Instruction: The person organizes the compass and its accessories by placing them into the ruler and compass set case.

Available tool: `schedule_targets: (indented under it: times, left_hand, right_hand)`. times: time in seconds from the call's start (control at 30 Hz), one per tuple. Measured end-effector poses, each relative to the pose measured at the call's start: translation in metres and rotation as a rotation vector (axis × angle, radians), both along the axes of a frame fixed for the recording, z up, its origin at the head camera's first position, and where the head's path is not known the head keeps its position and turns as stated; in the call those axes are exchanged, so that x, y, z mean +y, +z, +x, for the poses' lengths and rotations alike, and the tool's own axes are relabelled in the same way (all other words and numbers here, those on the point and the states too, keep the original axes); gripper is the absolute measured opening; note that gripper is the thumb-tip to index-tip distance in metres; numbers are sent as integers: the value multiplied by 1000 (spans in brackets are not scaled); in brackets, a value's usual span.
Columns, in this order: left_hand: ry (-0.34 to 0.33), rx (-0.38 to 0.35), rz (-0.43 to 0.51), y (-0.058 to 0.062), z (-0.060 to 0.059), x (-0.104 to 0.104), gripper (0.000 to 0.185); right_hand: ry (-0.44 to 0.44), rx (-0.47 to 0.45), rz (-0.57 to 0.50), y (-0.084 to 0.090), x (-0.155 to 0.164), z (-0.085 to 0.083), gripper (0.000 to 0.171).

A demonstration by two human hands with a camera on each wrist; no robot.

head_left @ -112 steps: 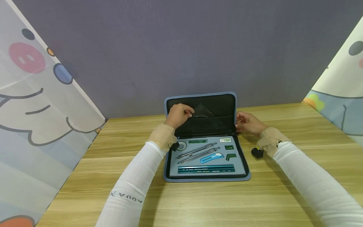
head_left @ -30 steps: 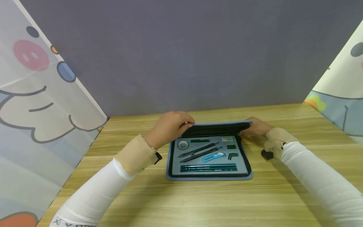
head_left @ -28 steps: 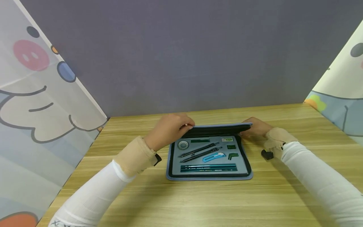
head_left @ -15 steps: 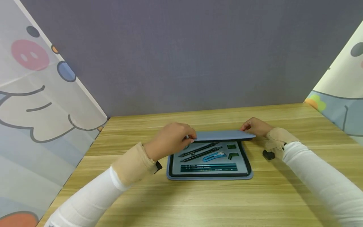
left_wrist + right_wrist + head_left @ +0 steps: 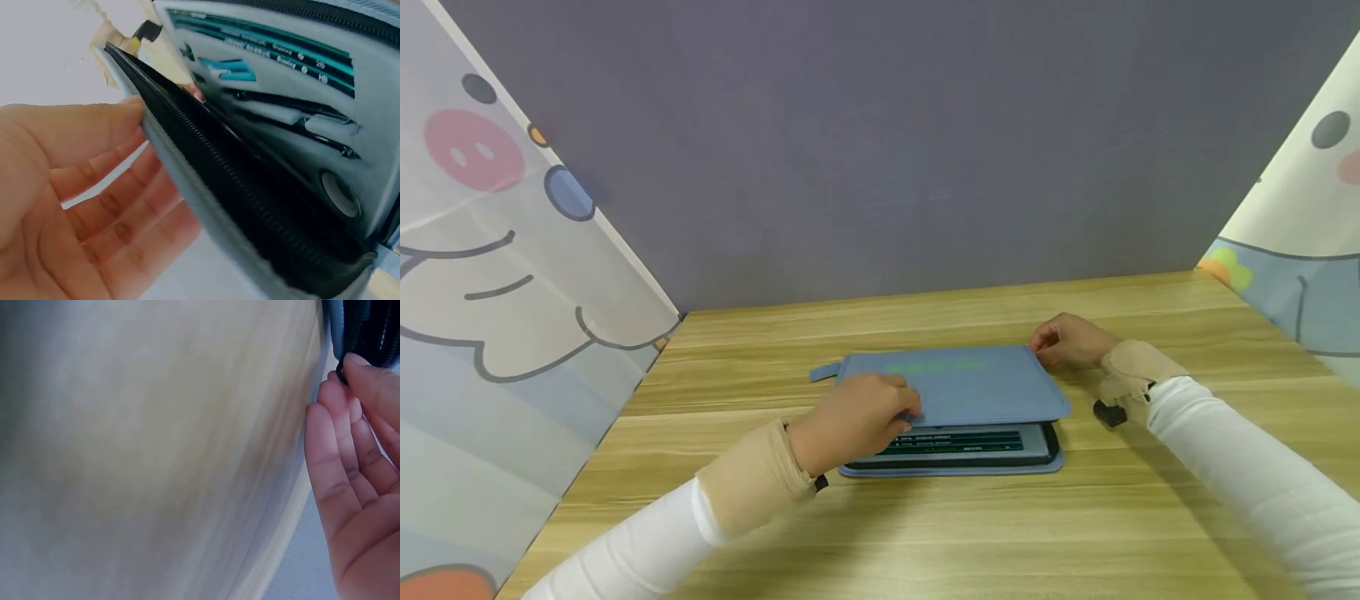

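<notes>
The case lies flat on the table, long axis left to right, lid nearly down and gaping toward the person. The left hand pinches the lid's near left corner. The right hand, fingers curled, touches its far right corner. Pencils show inside the gap.
</notes>
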State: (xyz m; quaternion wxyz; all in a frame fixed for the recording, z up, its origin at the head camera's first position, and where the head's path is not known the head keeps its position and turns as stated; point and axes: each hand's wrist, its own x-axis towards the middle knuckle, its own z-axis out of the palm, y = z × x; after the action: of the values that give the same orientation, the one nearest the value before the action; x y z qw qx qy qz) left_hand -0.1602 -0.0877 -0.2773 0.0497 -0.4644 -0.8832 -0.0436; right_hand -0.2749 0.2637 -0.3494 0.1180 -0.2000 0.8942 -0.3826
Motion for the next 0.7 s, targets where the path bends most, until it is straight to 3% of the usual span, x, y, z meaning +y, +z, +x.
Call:
schedule_targets:
  times: [0.17, 0.33, 0.7]
  left_hand:
    - [10, 92, -85, -11, 7, 3, 16]
    - [19, 120, -138, -24, 11, 5, 23]
    - [50, 182, -141, -45, 19, 10, 19]
  right_hand:
    - [-5, -13, -16, 1, -3, 2, 5]
    - [2, -7, -16, 3, -5, 4, 5]
    - [33, 88, 52, 4, -7, 7, 8]
